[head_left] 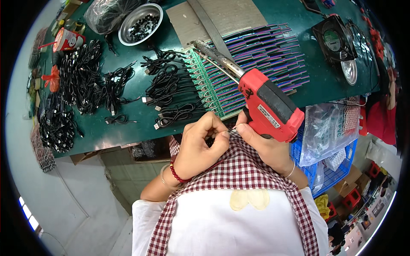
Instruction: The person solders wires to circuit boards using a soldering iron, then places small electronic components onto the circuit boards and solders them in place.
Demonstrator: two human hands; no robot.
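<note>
A red and black soldering gun (273,111) rests in my right hand (267,149), its metal barrel (226,64) pointing up and left over the table. The thumb and fingertips of that hand also pinch near a thin wire end (233,127). My left hand (198,147) is closed in a pinch on the same thin wire, just left of the right fingertips. Beyond the hands lies a green circuit board panel (205,85) with rows of red, blue and black wires (260,64). Several coiled black USB cables (168,83) lie along its left side.
Bundles of black cables (81,77) cover the green table's (128,87) left part. A metal bowl (141,24) of small black parts stands behind them. A flat metal bar (211,27) lies across cardboard (239,13). A fan (334,38) stands right; a blue crate (329,170) sits below.
</note>
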